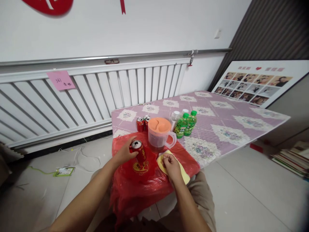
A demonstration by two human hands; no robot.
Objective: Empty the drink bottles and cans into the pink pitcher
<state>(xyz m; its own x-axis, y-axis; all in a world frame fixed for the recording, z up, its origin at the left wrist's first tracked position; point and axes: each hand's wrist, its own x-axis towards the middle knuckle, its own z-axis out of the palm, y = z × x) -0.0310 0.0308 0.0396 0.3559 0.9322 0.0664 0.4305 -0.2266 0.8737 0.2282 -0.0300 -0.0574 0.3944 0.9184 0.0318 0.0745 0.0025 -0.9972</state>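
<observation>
A pink note (61,80) is on the white radiator (96,87) below a pipe (149,56).

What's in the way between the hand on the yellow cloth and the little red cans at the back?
The jug stands in the way, just past the right hand and yellow cloth, partly hiding the back cans. The nearer can, by the left hand, is off to the side.

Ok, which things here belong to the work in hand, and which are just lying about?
Likely in use:
red can, in the left hand
yellow cloth, at the right hand
red plastic sheet, beneath them

Probably just lying about:
orange-lidded pitcher (unsure)
smaller-looking cans behind
green-capped bottles
white-capped bottles
pink note
power strip
</observation>
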